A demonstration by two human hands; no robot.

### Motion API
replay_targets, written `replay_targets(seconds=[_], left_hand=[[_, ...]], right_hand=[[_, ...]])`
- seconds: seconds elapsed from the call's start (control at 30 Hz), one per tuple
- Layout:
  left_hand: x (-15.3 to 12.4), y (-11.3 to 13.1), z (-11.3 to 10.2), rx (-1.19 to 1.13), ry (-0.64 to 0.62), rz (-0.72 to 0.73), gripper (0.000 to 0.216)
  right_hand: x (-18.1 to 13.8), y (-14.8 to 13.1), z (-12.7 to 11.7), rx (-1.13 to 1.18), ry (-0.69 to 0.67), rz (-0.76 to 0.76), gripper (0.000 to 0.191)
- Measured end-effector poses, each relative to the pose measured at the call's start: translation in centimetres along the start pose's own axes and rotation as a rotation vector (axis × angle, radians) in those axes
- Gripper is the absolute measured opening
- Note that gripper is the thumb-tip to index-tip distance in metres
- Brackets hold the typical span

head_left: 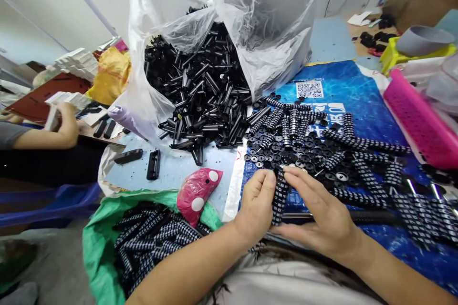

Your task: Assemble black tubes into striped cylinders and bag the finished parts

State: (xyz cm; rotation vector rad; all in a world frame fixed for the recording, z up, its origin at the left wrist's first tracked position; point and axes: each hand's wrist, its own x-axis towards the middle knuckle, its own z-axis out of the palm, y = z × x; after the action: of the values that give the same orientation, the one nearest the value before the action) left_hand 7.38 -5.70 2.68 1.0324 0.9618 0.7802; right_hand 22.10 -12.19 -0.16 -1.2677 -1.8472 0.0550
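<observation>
In front of me, my left hand [255, 202] is closed round a black cylinder with rows of white characters [280, 200], held nearly upright. My right hand [318, 209] curves about its other side, fingertips at the top end and thumb by the bottom end. Beyond my hands, several more patterned cylinders [375, 145] lie loose on a blue printed sheet [361, 90]. Among them are many small black discs [275, 147] with pale centres. At lower left, a green sack [98, 248] holds a heap of similar cylinders [153, 236].
A clear plastic bag [272, 24] spills black plastic housings [211, 105] onto the table. Two black parts, one a housing [153, 164], lie near a pink spotted pouch [196, 193]. A pink basket [422, 124] stands at right. At left, another person's arm [50, 136] reaches over white boxes.
</observation>
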Motion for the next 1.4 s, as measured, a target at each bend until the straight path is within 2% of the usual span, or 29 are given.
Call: replay_targets(seconds=[0.17,0.33,0.5,0.57,0.67,0.73,0.83,0.97,1.0,1.13,1.2,1.3,1.4], left_hand=[[0.0,0.5,-0.1,-0.299,-0.046,-0.181,0.04],[0.4,0.7,-0.8,-0.16,-0.071,-0.21,0.046],[1.1,-0.2,-2.0,-0.182,-0.137,-0.264,0.046],[1.5,-0.6,-3.5,-0.042,-0.114,-0.145,0.039],[2.1,-0.9,-6.3,0.388,-0.069,0.119,0.024],[2.4,-0.8,-7.9,0.704,-0.088,0.188,0.019],[3.1,-0.7,-9.0,0.941,-0.168,0.122,0.023],[3.9,-0.7,-9.1,0.894,-0.273,-0.032,0.03],[4.0,-0.8,-9.1,0.879,-0.274,-0.045,0.031],[4.5,-0.9,-8.8,0.881,-0.275,-0.052,0.031],[4.9,-0.6,-8.8,0.908,-0.306,-0.047,0.032],[5.7,-0.2,-8.8,0.947,-0.362,-0.063,0.038],[6.2,-0.1,-8.6,0.974,-0.391,-0.086,0.044]], right_hand=[[-0.1,0.0,0.2,-0.087,0.007,-0.019,0.093],[-0.4,0.2,0.7,-0.141,-0.039,-0.01,0.096],[-1.2,0.9,0.3,-0.123,-0.078,0.0,0.1],[-2.7,1.7,-0.4,-0.131,-0.147,0.003,0.088],[-5.4,2.7,-1.3,-0.203,-0.264,0.04,0.036],[-6.4,2.9,-1.7,-0.227,-0.278,0.056,0.016],[-5.5,2.2,-1.8,-0.218,-0.178,0.083,0.016],[-2.1,1.2,-0.8,-0.224,-0.009,0.089,0.016],[-1.5,1.1,-0.4,-0.256,-0.022,0.08,0.015],[-0.4,1.0,0.7,-0.355,-0.213,0.058,0.015],[-0.2,0.7,0.7,-0.25,-0.203,0.03,0.014],[0.0,-0.2,0.5,-0.045,-0.112,-0.078,0.023],[0.0,-1.0,1.1,-0.023,-0.168,-0.152,0.019]])
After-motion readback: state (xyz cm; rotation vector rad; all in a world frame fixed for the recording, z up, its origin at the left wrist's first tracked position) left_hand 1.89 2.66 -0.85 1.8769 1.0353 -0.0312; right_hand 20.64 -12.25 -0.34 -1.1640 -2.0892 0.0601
